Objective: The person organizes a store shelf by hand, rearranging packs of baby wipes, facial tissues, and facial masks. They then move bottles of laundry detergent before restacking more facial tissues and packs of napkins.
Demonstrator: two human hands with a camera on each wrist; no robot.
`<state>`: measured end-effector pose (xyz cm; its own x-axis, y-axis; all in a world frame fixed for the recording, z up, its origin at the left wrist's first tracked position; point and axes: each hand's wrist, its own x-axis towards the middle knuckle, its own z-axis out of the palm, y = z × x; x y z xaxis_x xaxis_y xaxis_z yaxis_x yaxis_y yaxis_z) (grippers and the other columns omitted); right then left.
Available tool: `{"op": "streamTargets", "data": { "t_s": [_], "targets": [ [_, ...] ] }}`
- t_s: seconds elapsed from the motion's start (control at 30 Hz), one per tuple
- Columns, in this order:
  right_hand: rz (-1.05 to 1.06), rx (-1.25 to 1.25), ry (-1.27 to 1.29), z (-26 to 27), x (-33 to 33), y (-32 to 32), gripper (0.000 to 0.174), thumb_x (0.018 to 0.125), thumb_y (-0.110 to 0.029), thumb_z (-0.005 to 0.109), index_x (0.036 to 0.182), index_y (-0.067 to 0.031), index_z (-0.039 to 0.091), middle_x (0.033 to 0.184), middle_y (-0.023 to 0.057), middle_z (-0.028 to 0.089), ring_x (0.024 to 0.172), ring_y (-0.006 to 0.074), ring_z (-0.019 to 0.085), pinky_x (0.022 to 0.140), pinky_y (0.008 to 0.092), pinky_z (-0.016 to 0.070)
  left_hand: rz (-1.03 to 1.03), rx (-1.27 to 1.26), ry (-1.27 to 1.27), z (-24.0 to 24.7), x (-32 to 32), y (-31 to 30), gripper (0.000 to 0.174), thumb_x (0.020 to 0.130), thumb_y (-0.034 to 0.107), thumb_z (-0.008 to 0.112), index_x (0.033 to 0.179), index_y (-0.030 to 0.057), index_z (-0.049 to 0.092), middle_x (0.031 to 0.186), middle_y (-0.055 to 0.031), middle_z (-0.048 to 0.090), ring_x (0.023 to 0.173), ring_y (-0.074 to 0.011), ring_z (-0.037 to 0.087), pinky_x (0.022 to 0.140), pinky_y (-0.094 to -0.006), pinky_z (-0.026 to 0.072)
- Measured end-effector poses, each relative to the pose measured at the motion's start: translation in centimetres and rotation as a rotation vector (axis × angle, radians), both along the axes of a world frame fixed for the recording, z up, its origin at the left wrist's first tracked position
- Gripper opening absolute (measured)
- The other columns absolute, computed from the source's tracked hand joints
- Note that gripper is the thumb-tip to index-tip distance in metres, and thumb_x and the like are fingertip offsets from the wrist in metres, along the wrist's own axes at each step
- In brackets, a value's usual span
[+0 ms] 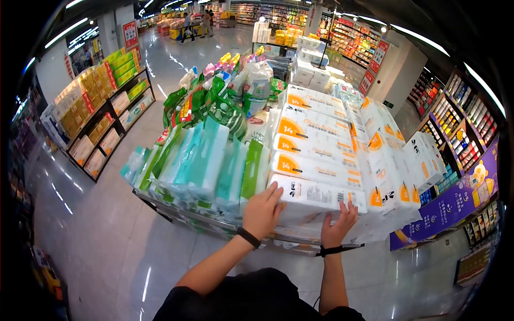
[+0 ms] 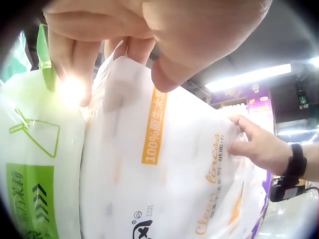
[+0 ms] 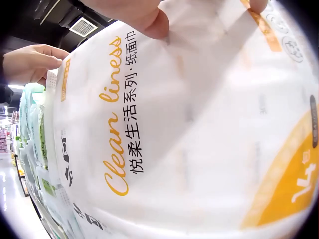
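Note:
A long white plastic-wrapped pack of tissues [image 1: 316, 199] lies at the front of a stack of matching packs. My left hand [image 1: 262, 213] grips its left end: in the left wrist view the fingers [image 2: 82, 74] reach down beside a green-and-white pack [image 2: 37, 149], with the thumb on the white wrapper. Toward the other end, my right hand [image 1: 338, 227] holds the same pack, fingers over the edge and thumb against the wrapper. Orange "Clean liness" lettering shows on the pack in the right wrist view. Each wrist wears a black strap.
Teal-wrapped packs [image 1: 182, 163] stand in a row to the left, with green bags [image 1: 222, 104] behind them. More white packs [image 1: 383, 160] are piled to the right. A purple display panel [image 1: 450, 206] stands beyond. Shelves [image 1: 99, 115] line the left aisle.

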<state>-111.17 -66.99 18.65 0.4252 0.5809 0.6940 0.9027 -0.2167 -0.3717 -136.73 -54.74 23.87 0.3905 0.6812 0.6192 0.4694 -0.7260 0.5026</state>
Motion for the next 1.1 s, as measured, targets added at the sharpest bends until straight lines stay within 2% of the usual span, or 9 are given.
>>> {"op": "streamTargets", "data": {
  "t_s": [0.13,0.43,0.63,0.7,0.83,0.9,0.93,1.03,1.1],
  "targets": [
    [0.019,0.005,-0.018,-0.4,0.7,-0.4,0.062,0.089,-0.009,0.076,0.149,-0.0097,0.059,0.161,0.0195,0.046,0.153,0.0498,0.033,0.126,0.0628,0.0271,0.092,-0.02,-0.015,-0.6,1.0,0.0,0.038,0.091,0.009,0.079,0.129,0.0125,0.076,0.142,-0.0107,0.073,0.101,-0.0345,0.075,0.088,-0.043,0.06],
    [0.035,-0.016,-0.026,0.2,1.0,-0.8,0.069,0.085,-0.008,0.075,0.151,-0.0135,0.058,0.161,0.0172,0.046,0.152,0.0473,0.036,0.124,0.0608,0.0292,0.148,-0.019,-0.003,-0.5,1.9,-0.3,0.032,0.095,0.011,0.077,0.127,0.0124,0.077,0.142,-0.0089,0.073,0.111,-0.0335,0.075,0.091,-0.0422,0.0619],
    [0.021,-0.051,-0.041,0.0,1.0,-1.0,0.071,0.084,-0.01,0.075,0.152,-0.0146,0.056,0.164,0.0162,0.044,0.153,0.047,0.034,0.124,0.0616,0.0303,0.149,0.009,-0.033,-0.9,2.4,-0.2,0.034,0.093,0.012,0.076,0.127,0.0126,0.075,0.143,-0.0099,0.072,0.107,-0.0339,0.076,0.09,-0.0428,0.0618],
    [0.032,-0.051,-0.03,0.2,0.7,-1.1,0.072,0.084,-0.009,0.075,0.153,-0.0135,0.055,0.164,0.0181,0.042,0.154,0.0486,0.033,0.124,0.0624,0.0298,0.141,-0.015,-0.014,-0.8,2.0,-0.4,0.034,0.093,0.013,0.076,0.127,0.0117,0.075,0.143,-0.0099,0.072,0.107,-0.0338,0.076,0.089,-0.043,0.0619],
    [0.042,-0.063,-0.009,0.7,0.2,-1.1,0.075,0.083,-0.007,0.075,0.154,-0.012,0.053,0.163,0.0209,0.041,0.155,0.0515,0.03,0.126,0.063,0.0287,0.089,-0.029,0.031,-0.5,1.1,-0.7,0.042,0.094,0.014,0.074,0.135,0.0106,0.071,0.147,-0.0116,0.069,0.109,-0.0354,0.075,0.089,-0.0445,0.0622],
    [0.038,-0.057,-0.02,0.8,0.0,-0.8,0.075,0.083,-0.006,0.075,0.155,-0.0114,0.052,0.163,0.0218,0.041,0.156,0.0528,0.03,0.127,0.0633,0.0278,0.05,-0.033,0.078,-0.8,-0.2,-1.5,0.049,0.095,0.014,0.073,0.144,0.0109,0.066,0.153,-0.012,0.064,0.11,-0.0368,0.074,0.09,-0.045,0.0623],
    [0.034,-0.045,-0.03,0.7,0.0,-0.6,0.075,0.083,-0.006,0.075,0.154,-0.0111,0.052,0.162,0.022,0.041,0.156,0.0534,0.029,0.128,0.0633,0.0273,-0.002,-0.112,0.061,-0.3,-1.5,-2.3,0.054,0.095,0.016,0.072,0.148,0.0121,0.063,0.155,-0.0118,0.063,0.111,-0.0389,0.074,0.09,-0.0471,0.0618],
    [-0.011,-0.034,-0.041,0.6,-0.8,-0.5,0.072,0.084,-0.003,0.073,0.153,-0.0093,0.054,0.162,0.0224,0.042,0.157,0.0525,0.029,0.13,0.062,0.0262,-0.076,-0.25,0.041,0.4,-6.6,-3.5,0.052,0.097,0.019,0.071,0.147,0.0133,0.063,0.153,-0.0115,0.064,0.111,-0.0399,0.073,0.091,-0.0477,0.0613],
    [-0.049,-0.038,-0.047,0.7,-1.3,-0.2,0.071,0.084,-0.002,0.073,0.152,-0.0088,0.054,0.162,0.0227,0.042,0.157,0.0515,0.029,0.13,0.0611,0.0261,-0.109,-0.268,0.021,-0.5,-11.1,-3.1,0.039,0.099,0.021,0.07,0.137,0.0139,0.069,0.139,-0.0104,0.071,0.107,-0.0369,0.074,0.088,-0.0462,0.0607]
  ]
}}
